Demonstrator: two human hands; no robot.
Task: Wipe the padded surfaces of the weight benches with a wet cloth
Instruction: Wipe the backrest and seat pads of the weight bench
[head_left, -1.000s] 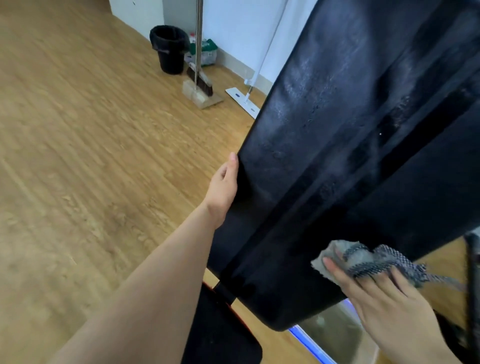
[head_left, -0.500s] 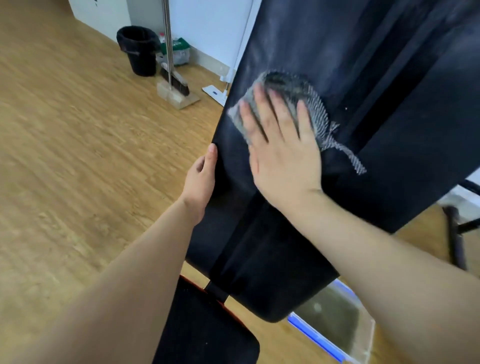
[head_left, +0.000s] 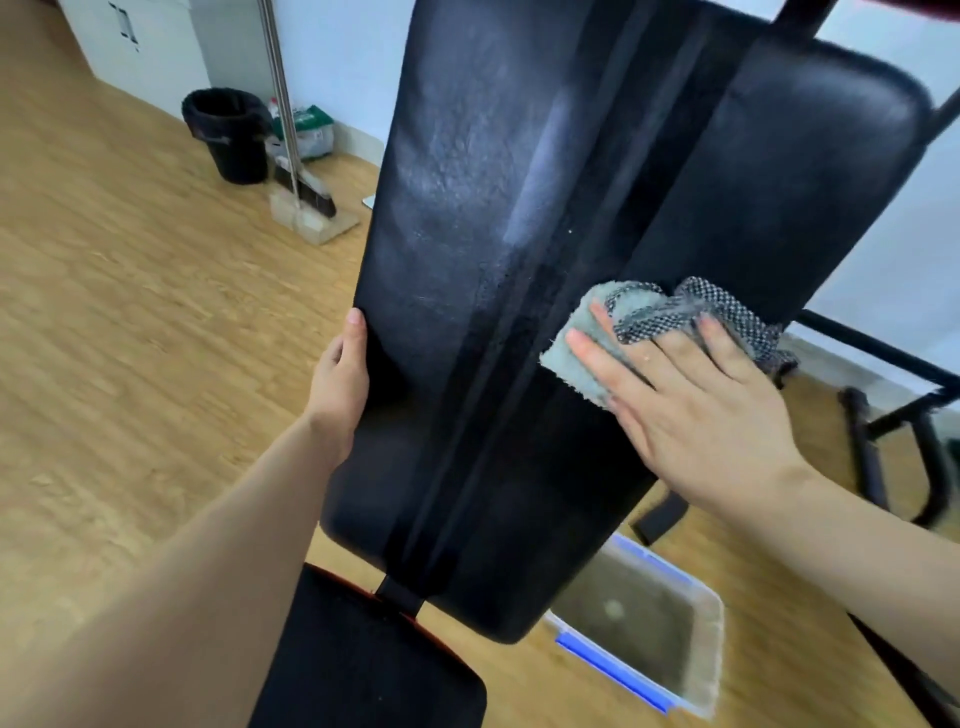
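Wiping the tilted bench backrest pad, working on its right half

Right hand lies flat with fingers spread, pressing the wet cloth onto the pad just right of its centre seam. Left hand grips the pad's left edge to steady it (thumb on front, fingers hidden behind). The pad's left half looks streaky-damp, so I'd guess that side's covered. Next move is probably sweeping the rest of the right half with even pressure, then the seat pad below its lower end.
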